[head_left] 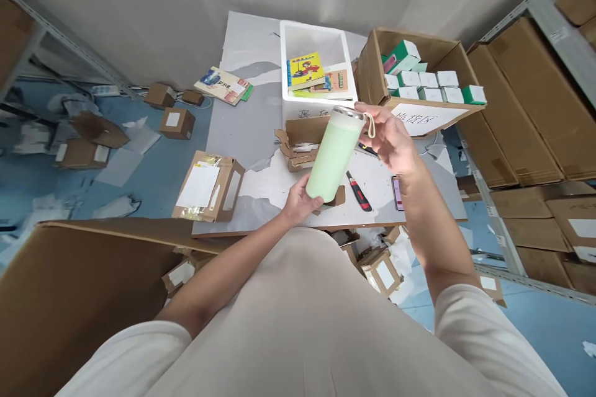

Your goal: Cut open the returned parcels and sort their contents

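Tilted between my two hands is a pale green bottle [334, 155] with a silvery rim and a cream strap loop at its top. My left hand [300, 203] grips the bottle's base, thumb and fingers closed around it. At the upper end, my right hand [388, 139] has its fingers closed at the lid beside the strap. Behind the bottle stands an opened small cardboard box [298, 139], partly hidden by it. On the table just right of the bottle lies a red and black utility knife [359, 192]. A phone [397, 193] rests near my right forearm.
A white foam bin [289, 110] with books stands at the back, beside a carton [372, 68] of green-and-white boxes. More books [223, 85] and a taped parcel [209, 187] lie on the table's left. A large open carton [93, 298] is at my left; shelves of cartons [535, 99] flank the right.
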`<state>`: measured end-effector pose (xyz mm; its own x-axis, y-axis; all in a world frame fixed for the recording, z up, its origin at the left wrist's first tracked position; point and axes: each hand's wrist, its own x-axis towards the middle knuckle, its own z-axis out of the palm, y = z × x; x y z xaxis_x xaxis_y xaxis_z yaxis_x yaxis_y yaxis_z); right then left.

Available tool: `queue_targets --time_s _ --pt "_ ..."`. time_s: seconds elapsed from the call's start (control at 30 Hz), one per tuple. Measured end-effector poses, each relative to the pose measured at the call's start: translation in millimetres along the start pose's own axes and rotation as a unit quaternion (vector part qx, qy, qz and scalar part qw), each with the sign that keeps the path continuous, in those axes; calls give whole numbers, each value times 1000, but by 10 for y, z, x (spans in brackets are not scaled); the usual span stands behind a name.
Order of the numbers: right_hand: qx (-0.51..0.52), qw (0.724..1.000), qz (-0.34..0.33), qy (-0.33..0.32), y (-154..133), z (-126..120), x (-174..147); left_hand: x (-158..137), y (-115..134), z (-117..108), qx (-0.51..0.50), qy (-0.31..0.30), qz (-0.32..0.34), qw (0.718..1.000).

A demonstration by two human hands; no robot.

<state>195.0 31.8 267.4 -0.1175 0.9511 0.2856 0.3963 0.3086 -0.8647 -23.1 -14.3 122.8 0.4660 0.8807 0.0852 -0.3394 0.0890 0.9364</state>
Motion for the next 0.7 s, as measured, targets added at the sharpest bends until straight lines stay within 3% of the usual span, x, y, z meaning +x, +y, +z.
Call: queue_targets --time_s 0.1,0.2,0.33,0.57,0.7 --pt "72 997 37 1 106 43 7 -63 -10 -11 -78 -55 -68 993" --pt "87 995 53 22 212 93 8 -83 -41 5 -106 -70 -93 988" --pt "78 995 49 39 305 109 6 -90 -46 43 -86 -48 -95 991" --pt "49 993 40 103 370 159 -20 -78 -27 150 -75 59 -82 992" --pt "75 994 59 50 297 133 -62 -75 16 182 -83 43 -97 991"
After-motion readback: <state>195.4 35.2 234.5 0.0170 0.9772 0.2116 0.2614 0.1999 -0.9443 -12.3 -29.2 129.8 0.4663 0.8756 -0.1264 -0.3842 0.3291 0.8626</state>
